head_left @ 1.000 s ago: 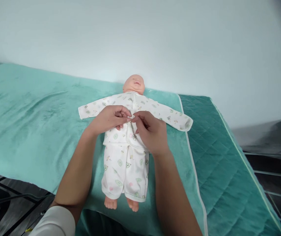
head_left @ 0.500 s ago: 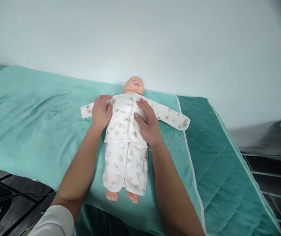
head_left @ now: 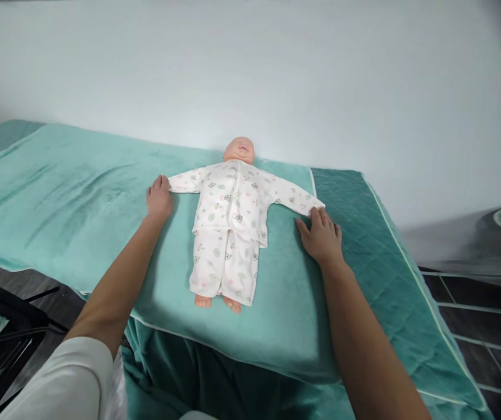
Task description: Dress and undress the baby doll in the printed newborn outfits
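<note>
A baby doll point(head_left: 238, 153) lies on its back on a light green plush blanket point(head_left: 101, 192). It wears a white printed shirt point(head_left: 233, 195) and matching trousers point(head_left: 224, 262), with both sleeves spread outward and the bare feet showing. My left hand point(head_left: 160, 197) rests at the cuff of the sleeve on the left, fingers extended and its thumb hidden. At the other cuff, my right hand point(head_left: 322, 233) lies with fingertips touching the sleeve end and thumb held apart. Neither hand visibly grips the cloth.
A darker green quilted cover point(head_left: 364, 233) shows beneath the blanket on the right. Behind the bed rises a white wall point(head_left: 250, 70). A black-framed item point(head_left: 9, 315) stands on the floor at lower left, and dark tiles point(head_left: 487, 315) lie at right.
Both hands have moved outward from the doll's torso to the sleeve ends. The camera view has shifted, and the front of the shirt is now uncovered.
</note>
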A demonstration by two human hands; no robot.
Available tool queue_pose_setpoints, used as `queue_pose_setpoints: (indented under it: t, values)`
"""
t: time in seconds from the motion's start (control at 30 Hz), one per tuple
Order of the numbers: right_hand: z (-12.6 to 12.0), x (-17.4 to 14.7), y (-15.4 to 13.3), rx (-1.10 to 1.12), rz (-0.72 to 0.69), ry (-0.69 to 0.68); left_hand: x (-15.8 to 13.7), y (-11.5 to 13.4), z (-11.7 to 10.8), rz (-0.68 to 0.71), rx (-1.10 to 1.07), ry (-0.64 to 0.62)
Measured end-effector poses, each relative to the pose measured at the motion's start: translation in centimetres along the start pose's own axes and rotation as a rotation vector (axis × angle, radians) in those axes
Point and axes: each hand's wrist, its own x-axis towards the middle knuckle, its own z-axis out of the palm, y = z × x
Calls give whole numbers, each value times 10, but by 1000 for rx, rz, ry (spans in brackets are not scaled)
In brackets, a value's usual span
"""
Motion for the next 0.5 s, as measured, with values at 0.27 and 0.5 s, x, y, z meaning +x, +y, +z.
queue_pose_setpoints:
  t: [0.27,0.5]
  values:
    - [-2,-29,-14,100,-52,130,-8,-9,-9,5,-82,89]
    - [0,-132,-72,600,-464,35,-119,19,-11,315,-490,101]
